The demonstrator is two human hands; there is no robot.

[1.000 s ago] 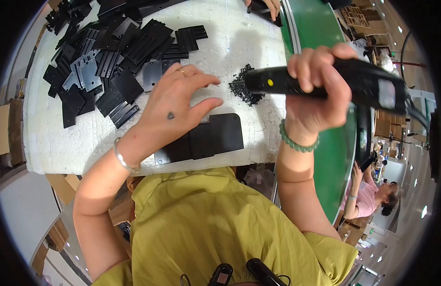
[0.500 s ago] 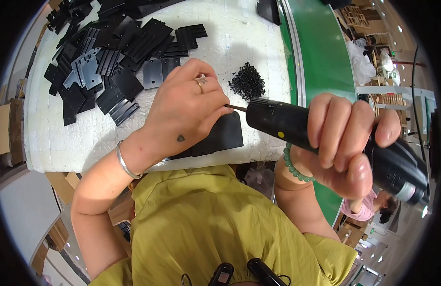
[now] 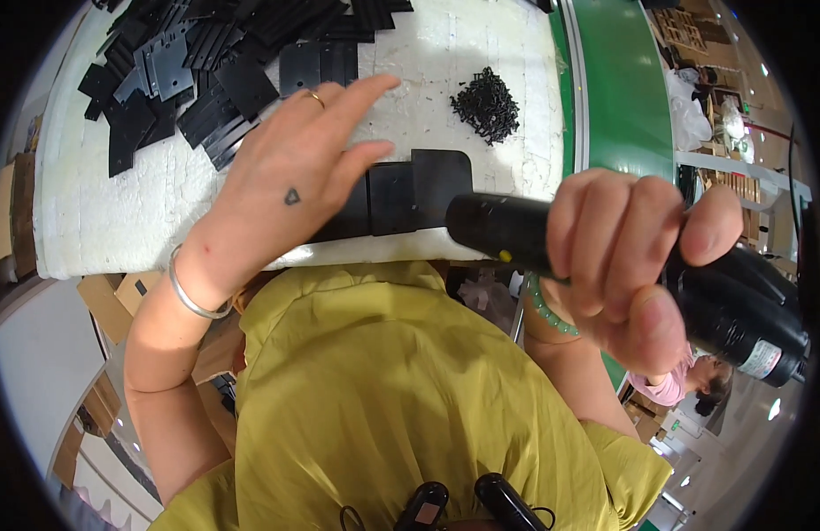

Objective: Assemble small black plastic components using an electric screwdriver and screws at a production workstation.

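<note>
My right hand [image 3: 618, 252] is wrapped round a black electric screwdriver [image 3: 503, 228], held level above the table's near right part. The tool's nose points left, at the right end of a flat black plastic panel [image 3: 393, 199] lying along the near table edge; I cannot make out its bit. My left hand [image 3: 295, 168] hovers over the panel's left part with fingers stretched and thumb apart, holding nothing I can see. It hides that part of the panel. Beyond the panel lies a heap of small black screws [image 3: 486, 106].
A large pile of black plates [image 3: 242, 84] covers the table's far left. The white padded tabletop [image 3: 65, 226] borders a green surface [image 3: 618, 106] with a metal rail on the right. Another person in pink [image 3: 662, 387] is at the lower right, and cardboard boxes [image 3: 109, 305] stand at left.
My left hand has moved left from the screwdriver's tip, and its pinched fingers have spread. The screwdriver's nose has come down over the panel's right end. The view has shifted slightly.
</note>
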